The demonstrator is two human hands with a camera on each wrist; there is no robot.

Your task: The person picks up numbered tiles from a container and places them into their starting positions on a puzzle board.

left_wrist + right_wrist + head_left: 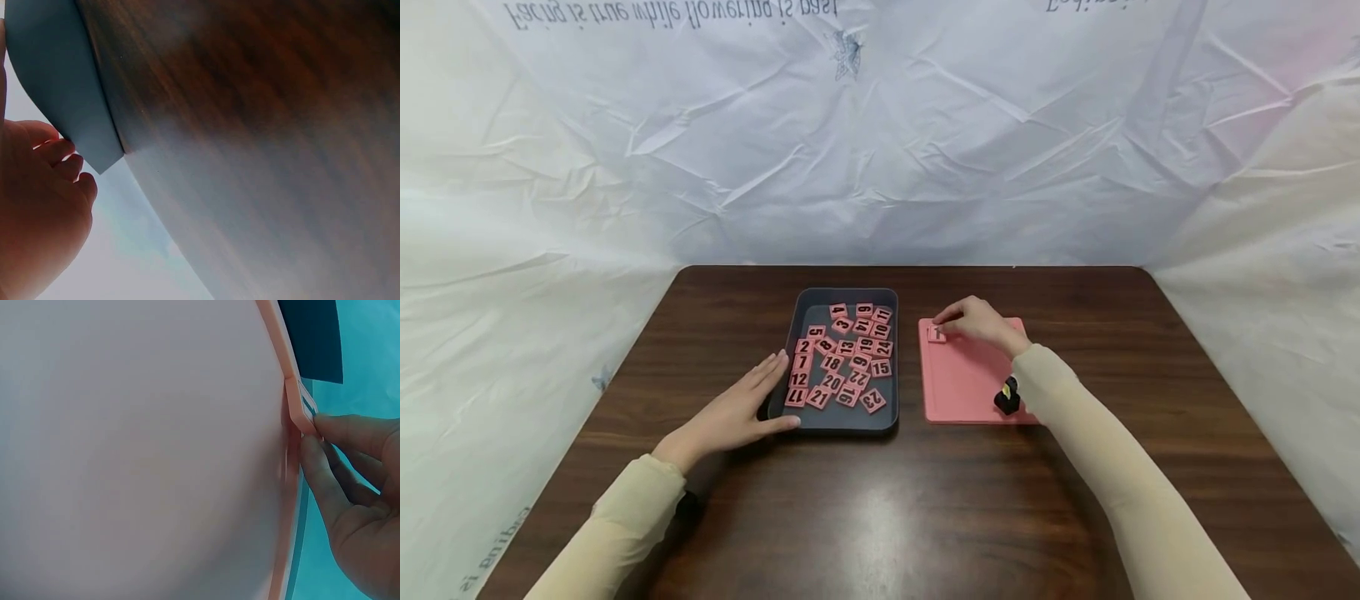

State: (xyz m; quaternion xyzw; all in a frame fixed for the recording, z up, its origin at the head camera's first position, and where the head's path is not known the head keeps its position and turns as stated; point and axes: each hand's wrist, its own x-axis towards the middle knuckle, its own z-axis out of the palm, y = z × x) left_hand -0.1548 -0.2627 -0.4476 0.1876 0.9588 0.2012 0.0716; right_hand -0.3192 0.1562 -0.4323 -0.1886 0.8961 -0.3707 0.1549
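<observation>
Seating tile 1 (936,334) in the pink board (970,387)'s far-left corner, keep your right hand (981,323) pinching it square to both rims while your left hand (737,412), fingers relaxed flat, steadies the tray (842,421).

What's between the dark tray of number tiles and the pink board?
Only a bare strip of the wooden table separates the dark tray from the pink board, in the head view.

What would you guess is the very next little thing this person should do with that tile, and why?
Probably let go of tile 1. The right hand pinches it at the far left corner of the pink board, where it looks seated. The left hand rests against the grey tray, where the other numbered tiles wait.
</observation>
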